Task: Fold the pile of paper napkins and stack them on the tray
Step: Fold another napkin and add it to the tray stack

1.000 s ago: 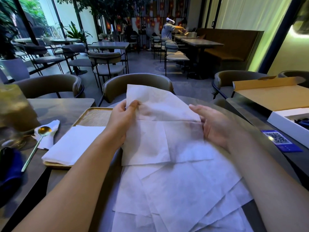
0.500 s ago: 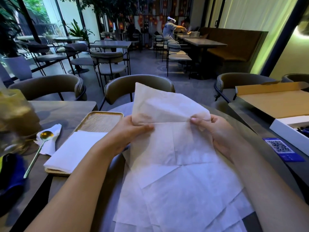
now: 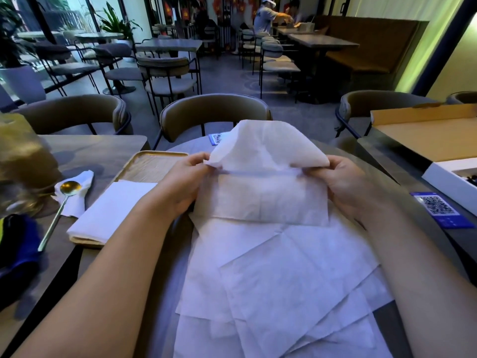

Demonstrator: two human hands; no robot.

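Since the earlier frame, the top napkin (image 3: 268, 177) had been lifted and its far half brought over toward the near edge. Its side corners were pinched by the fingers of the left hand (image 3: 184, 182) and right hand (image 3: 343, 184). Beside the tray (image 3: 152, 164), many sheets (image 3: 284, 293) lay unfolded; on it, folded napkins (image 3: 111, 208) were stacked.

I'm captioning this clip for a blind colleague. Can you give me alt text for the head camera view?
Two bare hands, left hand and right hand, pinch a white paper napkin mid-fold above a loose pile of unfolded napkins. To the left, folded napkins lie on a wooden tray, with a gold spoon beside it.
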